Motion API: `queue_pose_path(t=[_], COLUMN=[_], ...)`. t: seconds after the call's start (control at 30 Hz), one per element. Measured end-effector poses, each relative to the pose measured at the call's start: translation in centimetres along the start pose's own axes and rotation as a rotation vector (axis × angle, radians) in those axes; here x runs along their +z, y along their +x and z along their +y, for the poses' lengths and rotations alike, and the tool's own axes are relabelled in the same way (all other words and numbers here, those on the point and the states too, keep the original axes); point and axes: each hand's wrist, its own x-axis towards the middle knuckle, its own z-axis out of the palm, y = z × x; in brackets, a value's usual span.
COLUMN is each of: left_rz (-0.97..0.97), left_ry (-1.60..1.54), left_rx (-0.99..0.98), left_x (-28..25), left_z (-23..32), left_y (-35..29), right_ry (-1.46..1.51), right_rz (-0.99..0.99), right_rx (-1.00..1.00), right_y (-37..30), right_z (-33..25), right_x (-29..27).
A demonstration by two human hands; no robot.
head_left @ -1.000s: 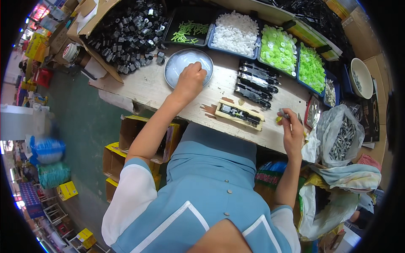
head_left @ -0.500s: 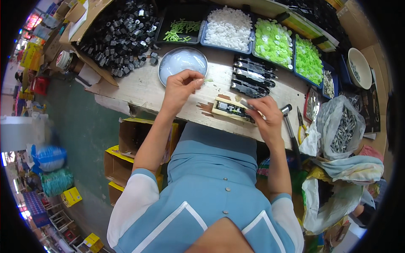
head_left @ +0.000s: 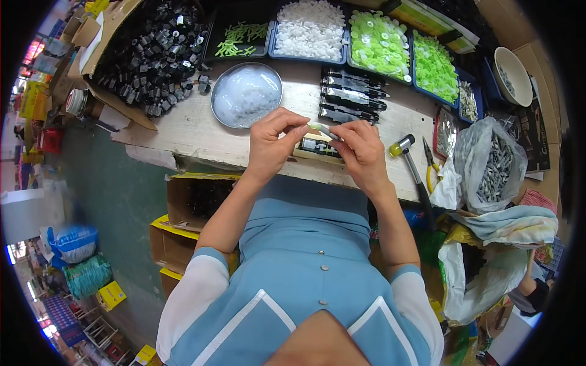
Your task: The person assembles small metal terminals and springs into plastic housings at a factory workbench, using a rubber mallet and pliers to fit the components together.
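Above the near edge of the workbench point(head_left: 183, 131), my two hands meet. My left hand point(head_left: 271, 141) pinches a small light-green plastic piece point(head_left: 314, 126), partly hidden by the fingertips. In the fingers of my right hand point(head_left: 363, 152) is a small grey cylindrical part point(head_left: 326, 132), its end at the green piece; whether they are joined I cannot tell. Just below sits a cream holder point(head_left: 300, 153) with a black mechanism point(head_left: 317, 146) in it, partly covered by my right fingers. Several black elongated assemblies point(head_left: 353, 97) lie in a row behind my right hand.
A round dish point(head_left: 247, 68) of translucent grease-like stuff stands behind my left hand. Trays of green sticks point(head_left: 241, 36), white pieces point(head_left: 310, 30) and green discs point(head_left: 379, 43) line the back. To the right lie a hammer point(head_left: 414, 168), pliers point(head_left: 432, 163) and a bag of grey parts point(head_left: 495, 168).
My right hand has moved left with the grey part, away from the holder's right end. My left hand has come toward it, bringing the green piece to the part's end. The view shifted slightly.
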Motion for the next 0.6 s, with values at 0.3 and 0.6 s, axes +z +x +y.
queue_pose_path(t=[0.3, 0.6], left_rz=[-0.095, -0.209], left_ry=[-0.268, -0.487], left_rx=[-0.358, -0.669], left_x=[-0.7, 0.3], left_z=[0.0, -0.3], left_y=[0.8, 1.4], right_ry=[-0.195, -0.255], right_rz=[0.042, 0.005], right_rx=[-0.237, -0.335], right_y=[-0.7, -1.6], right_z=[0.4, 0.5], right_x=[-0.4, -0.7])
